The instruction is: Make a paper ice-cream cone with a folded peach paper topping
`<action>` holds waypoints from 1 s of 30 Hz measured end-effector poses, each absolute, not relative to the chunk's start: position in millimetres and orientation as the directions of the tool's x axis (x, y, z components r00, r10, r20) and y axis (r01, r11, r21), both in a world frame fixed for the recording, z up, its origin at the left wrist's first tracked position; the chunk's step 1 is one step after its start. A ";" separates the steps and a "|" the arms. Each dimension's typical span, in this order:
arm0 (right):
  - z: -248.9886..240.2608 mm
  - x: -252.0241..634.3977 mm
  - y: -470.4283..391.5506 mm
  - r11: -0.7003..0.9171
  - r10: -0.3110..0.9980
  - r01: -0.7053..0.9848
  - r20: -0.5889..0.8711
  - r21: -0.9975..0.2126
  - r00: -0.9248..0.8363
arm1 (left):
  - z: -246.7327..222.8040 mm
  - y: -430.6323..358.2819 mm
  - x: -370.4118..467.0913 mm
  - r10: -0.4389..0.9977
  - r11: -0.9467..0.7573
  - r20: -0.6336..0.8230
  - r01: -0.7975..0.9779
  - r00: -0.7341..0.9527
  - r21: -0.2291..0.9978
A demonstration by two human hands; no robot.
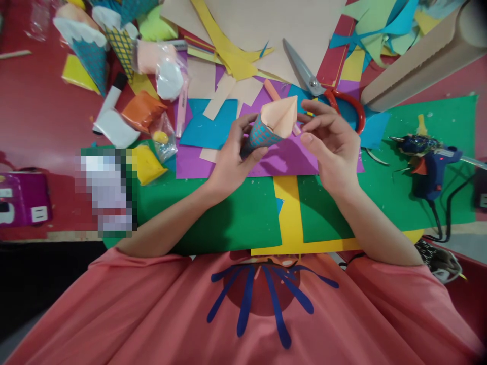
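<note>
A small paper cone (266, 129), blue with a reddish grid outside and peach inside, is wrapped by the fingers of my left hand (238, 157). Its open mouth faces up and to the right. Just right of the mouth, my right hand (333, 144) has its fingers curved and apart, with nothing visible between them. Both hands are over a purple sheet (213, 165). Beyond my right hand lie scissors (310, 81) with red handles, their blades partly open.
A blue glue gun (436, 170) with its cable rests on the green sheet (399, 203) at right. A peach roll (414, 61) stands behind it. Finished cones (89, 50), clay packets (143, 112) and a marker (110, 104) are at left. Paper scraps (380, 30) cover the back.
</note>
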State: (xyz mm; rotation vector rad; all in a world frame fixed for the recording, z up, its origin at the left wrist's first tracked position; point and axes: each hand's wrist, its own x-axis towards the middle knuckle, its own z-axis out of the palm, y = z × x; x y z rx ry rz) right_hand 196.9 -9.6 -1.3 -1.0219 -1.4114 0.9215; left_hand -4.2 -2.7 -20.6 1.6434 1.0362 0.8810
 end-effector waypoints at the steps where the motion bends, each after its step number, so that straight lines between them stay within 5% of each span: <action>1: -0.7 197.7 -8.8 0.320 0.947 0.098 0.322 -0.942 0.013 | -20.2 -2.3 -4.9 0.928 -0.226 0.121 0.272 0.353 0.935; 23: 7.6 199.7 -14.4 0.387 0.920 0.305 0.386 -0.870 -0.067 | -30.7 1.0 -12.5 0.862 -0.495 0.323 0.514 0.390 0.700; 30: 4.0 203.1 -12.8 0.411 0.876 0.358 0.472 -0.838 0.099 | -23.4 -3.3 -8.5 0.882 -0.456 0.267 0.562 0.388 0.690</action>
